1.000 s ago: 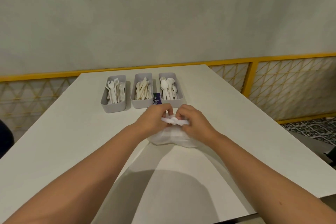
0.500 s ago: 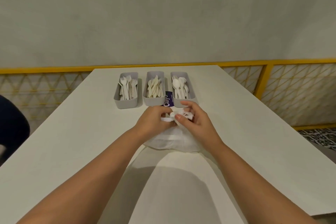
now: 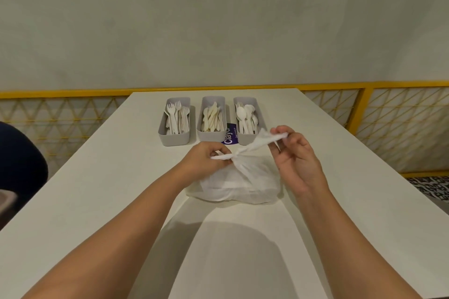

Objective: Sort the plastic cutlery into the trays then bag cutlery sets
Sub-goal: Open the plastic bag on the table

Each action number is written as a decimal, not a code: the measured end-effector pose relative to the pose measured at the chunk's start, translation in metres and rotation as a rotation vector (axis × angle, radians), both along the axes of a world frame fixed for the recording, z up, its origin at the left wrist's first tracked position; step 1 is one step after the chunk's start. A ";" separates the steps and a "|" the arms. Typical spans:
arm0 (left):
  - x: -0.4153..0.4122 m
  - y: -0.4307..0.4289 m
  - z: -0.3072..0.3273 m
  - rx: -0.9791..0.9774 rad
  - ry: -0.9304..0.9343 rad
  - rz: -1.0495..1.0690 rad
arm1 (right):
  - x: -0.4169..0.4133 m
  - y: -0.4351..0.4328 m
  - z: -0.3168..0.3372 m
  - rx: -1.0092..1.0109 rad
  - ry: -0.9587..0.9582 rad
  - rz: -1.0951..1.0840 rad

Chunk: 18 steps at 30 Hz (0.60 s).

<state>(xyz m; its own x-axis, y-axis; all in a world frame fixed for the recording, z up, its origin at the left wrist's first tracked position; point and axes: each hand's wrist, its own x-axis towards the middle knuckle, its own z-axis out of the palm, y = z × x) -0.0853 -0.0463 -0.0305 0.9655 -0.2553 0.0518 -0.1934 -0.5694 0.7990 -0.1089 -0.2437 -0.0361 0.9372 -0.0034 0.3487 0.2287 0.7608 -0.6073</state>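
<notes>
Since 0.5 s ago, right hand [image 3: 297, 155] pulls 1 bag handle outward, pinched; left hand [image 3: 206, 158] pinches the other by the knot. Bag [image 3: 240, 182] lies on the surface [image 3: 97, 189] near 3 trays [image 3: 174, 139].

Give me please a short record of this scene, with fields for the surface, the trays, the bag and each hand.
surface: white table
left tray: forks
middle tray: knives
right tray: spoons
bag: white plastic, on the table in front of the trays, neck knotted
left hand: pinching one twisted bag end beside the knot
right hand: pulling the other bag end up and to the right
purple label: between middle and right trays, partly hidden
</notes>
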 end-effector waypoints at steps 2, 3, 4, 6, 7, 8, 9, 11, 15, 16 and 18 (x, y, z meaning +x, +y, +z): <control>0.000 0.003 0.000 -0.042 0.028 -0.012 | 0.004 -0.008 -0.003 -0.119 0.095 -0.091; -0.001 0.004 0.001 -0.055 0.037 -0.011 | 0.005 -0.011 -0.005 -0.280 0.122 -0.159; -0.002 0.004 0.002 -0.070 0.041 -0.002 | 0.004 -0.010 -0.007 -0.492 0.116 -0.208; -0.003 0.002 0.004 -0.111 0.043 0.005 | 0.001 0.000 -0.016 -0.866 0.046 -0.167; -0.003 0.001 0.005 -0.133 0.054 -0.002 | -0.001 0.008 -0.022 -1.013 0.005 -0.132; -0.004 -0.001 0.007 -0.148 0.065 -0.021 | -0.001 0.016 -0.026 -1.131 -0.039 -0.147; -0.005 -0.002 0.009 -0.147 0.072 -0.048 | -0.001 0.023 -0.029 -1.221 -0.086 -0.218; -0.007 -0.003 0.011 -0.118 0.054 -0.096 | 0.001 0.031 -0.029 -1.279 -0.156 -0.393; -0.005 0.001 0.013 -0.075 0.009 -0.067 | 0.000 0.029 -0.028 -1.145 -0.160 -0.541; -0.005 0.004 0.013 -0.089 0.004 -0.069 | -0.001 0.028 -0.028 -1.105 -0.157 -0.539; -0.004 0.008 0.012 -0.106 -0.043 -0.099 | -0.003 0.029 -0.028 -1.064 -0.141 -0.520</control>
<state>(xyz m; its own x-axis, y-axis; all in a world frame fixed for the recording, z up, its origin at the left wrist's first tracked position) -0.0895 -0.0382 -0.0187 0.9323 -0.3398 0.1242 -0.2795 -0.4585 0.8436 -0.1115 -0.2143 -0.0641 0.8623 -0.0184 0.5061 0.4758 -0.3130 -0.8220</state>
